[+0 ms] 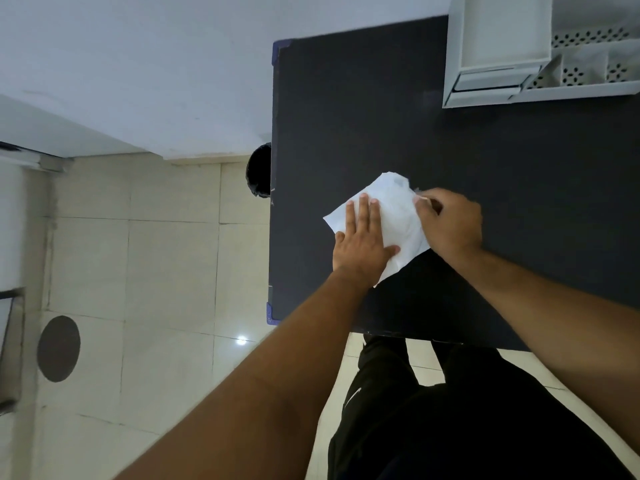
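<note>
Our flat left hand (360, 240) pins the thin white paper tissue (394, 211) (limp, likely tear-prone) while our right hand (450, 223) pinches its right edge.

Left hand (363, 244) flat, palm down, fingers (363, 209) straight and close together. Right hand (450, 223) curled, fingertips pinching the white sheet (394, 206) at its edge. Both forearms bare, extended forward, converging.

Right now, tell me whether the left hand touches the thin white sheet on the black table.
Touching. Head view: the left hand lies flat on the thin white sheet, fingers straight.
</note>
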Available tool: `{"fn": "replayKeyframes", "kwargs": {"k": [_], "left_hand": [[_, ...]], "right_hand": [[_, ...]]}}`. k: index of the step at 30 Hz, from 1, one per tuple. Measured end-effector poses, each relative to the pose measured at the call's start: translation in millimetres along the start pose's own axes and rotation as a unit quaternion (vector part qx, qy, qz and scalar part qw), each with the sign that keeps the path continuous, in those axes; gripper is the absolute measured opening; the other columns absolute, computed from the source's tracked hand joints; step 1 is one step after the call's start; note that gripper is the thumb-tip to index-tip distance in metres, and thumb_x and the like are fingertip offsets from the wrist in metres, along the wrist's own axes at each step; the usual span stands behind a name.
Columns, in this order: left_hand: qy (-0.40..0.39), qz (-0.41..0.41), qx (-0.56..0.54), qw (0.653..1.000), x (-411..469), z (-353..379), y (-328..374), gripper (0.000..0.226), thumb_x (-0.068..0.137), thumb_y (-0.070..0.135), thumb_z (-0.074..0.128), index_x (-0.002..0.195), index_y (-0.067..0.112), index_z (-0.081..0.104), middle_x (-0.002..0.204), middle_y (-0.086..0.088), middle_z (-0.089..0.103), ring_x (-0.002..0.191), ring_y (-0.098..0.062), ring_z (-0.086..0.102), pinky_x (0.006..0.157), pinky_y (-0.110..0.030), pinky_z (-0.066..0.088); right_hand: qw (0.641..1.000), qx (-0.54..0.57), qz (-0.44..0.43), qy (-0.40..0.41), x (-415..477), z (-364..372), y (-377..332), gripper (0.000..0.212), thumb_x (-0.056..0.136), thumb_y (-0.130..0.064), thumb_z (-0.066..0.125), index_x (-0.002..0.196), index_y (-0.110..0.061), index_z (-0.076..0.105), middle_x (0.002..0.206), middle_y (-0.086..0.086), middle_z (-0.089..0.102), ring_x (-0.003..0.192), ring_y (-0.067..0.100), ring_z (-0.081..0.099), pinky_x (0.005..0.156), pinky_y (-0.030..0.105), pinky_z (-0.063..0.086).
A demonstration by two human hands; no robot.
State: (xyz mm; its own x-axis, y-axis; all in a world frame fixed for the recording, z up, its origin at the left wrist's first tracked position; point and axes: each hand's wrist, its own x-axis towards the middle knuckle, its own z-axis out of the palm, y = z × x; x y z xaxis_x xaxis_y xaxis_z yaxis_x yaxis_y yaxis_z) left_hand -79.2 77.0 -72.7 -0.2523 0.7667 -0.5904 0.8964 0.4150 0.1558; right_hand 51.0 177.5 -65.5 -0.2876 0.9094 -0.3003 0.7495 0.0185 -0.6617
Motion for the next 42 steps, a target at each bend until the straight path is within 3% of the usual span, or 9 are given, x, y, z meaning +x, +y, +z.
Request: {"fn": "replayKeyframes", "kwargs": {"k": [4,10,14,18,21,24,27,30,42], "left_hand": [[-0.006,0.012,0.013,1.0,7.0,-7.5,-2.6,0.097,0.099,0.054,0.051,0.159,0.013,-0.013,0.167,-0.005,-0.023,0.153,-0.031,-0.02,0.117,-0.06,0.022],[-0.003,0.012,0.004,1.0,11.0,-19.9,-0.9,0.095,0.096,0.046,0.061,0.16,0.018,-0.004,0.169,-0.003,-0.014,0.154,-0.033,-0.014,0.116,-0.06,0.027],[0.026,-0.017,0.014,0.999,9.6,-30.2,11.7,0.092,0.092,0.037,0.07,0.16,0.019,0.01,0.169,-0.01,-0.003,0.155,-0.034,-0.004,0.115,-0.056,0.03],[0.17,0.048,-0.158,0.972,1.1,-27.4,38.8,0.059,0.089,0.03,0.069,0.143,0.02,0.048,0.147,-0.004,0.045,0.133,-0.025,0.042,0.103,-0.042,0.047],[0.135,0.003,-0.331,0.934,0.8,-30.3,62.3,0.039,0.09,0.041,0.071,0.124,0.024,0.063,0.118,0.005,0.061,0.101,-0.013,0.061,0.088,-0.03,0.054],[0.086,-0.072,-0.434,0.894,4.9,-37.8,71.0,0.039,0.087,0.043,0.076,0.119,0.021,0.068,0.105,0.01,0.067,0.091,-0.009,0.066,0.08,-0.024,0.056],[0.095,-0.08,-0.448,0.885,7.4,-38.9,68.5,0.029,0.089,0.035,0.077,0.109,0.015,0.074,0.095,0.01,0.072,0.086,-0.005,0.068,0.076,-0.016,0.053],[0.095,-0.078,-0.454,0.883,8.7,-36.0,65.8,0.019,0.094,0.028,0.072,0.103,0.014,0.079,0.092,0.006,0.076,0.087,-0.007,0.071,0.083,-0.022,0.057],[0.091,-0.067,-0.437,0.892,5.4,-33.2,66.4,0.014,0.094,0.026,0.071,0.098,0.015,0.08,0.091,0.007,0.077,0.085,-0.005,0.071,0.084,-0.022,0.058]], "right_hand": [[0.97,0.173,0.168,0.029,4.8,-5.8,6.7,0.019,0.098,-0.029,0.062,0.101,-0.013,0.072,0.091,-0.001,0.07,0.084,0.014,0.067,0.066,0.019,0.047],[0.936,0.287,0.201,0.029,-0.1,-13.6,16.6,0.014,0.095,-0.023,0.067,0.103,-0.014,0.075,0.097,-0.002,0.074,0.093,0.013,0.071,0.086,0.032,0.059],[0.894,0.385,0.225,-0.046,-2.4,-31.6,19.5,0.012,0.096,-0.027,0.068,0.095,-0.023,0.079,0.093,-0.001,0.078,0.087,0.016,0.075,0.075,0.034,0.061],[0.855,0.433,0.251,-0.135,-1.8,-44.5,20.1,0.016,0.097,-0.028,0.066,0.106,-0.02,0.077,0.104,0.002,0.078,0.097,0.02,0.075,0.083,0.039,0.06],[0.834,0.461,0.253,-0.169,-2.0,-44.4,22.3,0.021,0.096,-0.026,0.068,0.11,-0.013,0.075,0.109,0.009,0.077,0.103,0.026,0.073,0.09,0.041,0.058],[0.822,0.473,0.263,-0.176,-2.7,-44.0,24.8,0.026,0.096,-0.026,0.068,0.116,-0.01,0.073,0.116,0.014,0.075,0.108,0.027,0.072,0.095,0.043,0.057],[0.824,0.466,0.257,-0.195,-3.4,-44.8,25.6,0.028,0.097,-0.026,0.067,0.119,-0.008,0.072,0.116,0.011,0.075,0.109,0.025,0.072,0.094,0.04,0.057],[0.829,0.461,0.255,-0.185,-6.1,-45.7,26.1,0.022,0.097,-0.025,0.067,0.112,-0.011,0.074,0.111,0.008,0.077,0.106,0.024,0.073,0.093,0.041,0.058],[0.843,0.442,0.245,-0.184,-5.1,-50.1,23.3,0.02,0.096,-0.022,0.068,0.111,-0.01,0.075,0.106,0.008,0.078,0.1,0.021,0.075,0.089,0.038,0.06]]}}
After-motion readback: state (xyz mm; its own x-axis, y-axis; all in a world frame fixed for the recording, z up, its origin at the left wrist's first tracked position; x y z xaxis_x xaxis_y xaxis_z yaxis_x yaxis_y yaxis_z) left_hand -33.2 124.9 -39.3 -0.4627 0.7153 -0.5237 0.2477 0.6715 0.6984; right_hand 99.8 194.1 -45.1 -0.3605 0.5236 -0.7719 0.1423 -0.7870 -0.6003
